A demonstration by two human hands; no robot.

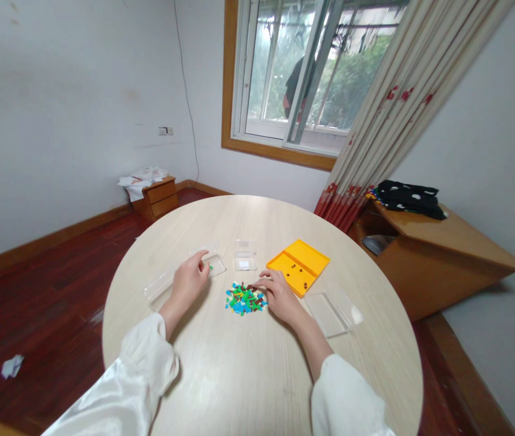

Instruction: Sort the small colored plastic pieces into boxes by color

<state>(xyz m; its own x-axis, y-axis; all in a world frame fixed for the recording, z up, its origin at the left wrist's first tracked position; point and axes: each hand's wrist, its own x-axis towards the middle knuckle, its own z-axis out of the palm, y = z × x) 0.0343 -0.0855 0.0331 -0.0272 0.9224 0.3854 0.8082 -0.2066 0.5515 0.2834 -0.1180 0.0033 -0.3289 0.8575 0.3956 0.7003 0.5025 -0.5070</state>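
Observation:
A small heap of coloured bits [244, 298], blue, green and brown, lies on the round table [239, 375] between my hands. My left hand [189, 283] rests over a clear plastic tray [160, 289], its fingers pinched above a green bit in the tray's right end. My right hand [278, 293] lies at the heap's right edge, fingers curled and fingertips touching the brown bits. Just beyond the right hand an orange tray [300, 265] holds a few brown bits.
A small clear box [245, 255] stands behind the heap, and a clear lid [333, 310] lies right of my right wrist. A wooden cabinet [439, 254] with dark cloth on top stands to the right, a low drawer unit [156, 197] at the far left wall.

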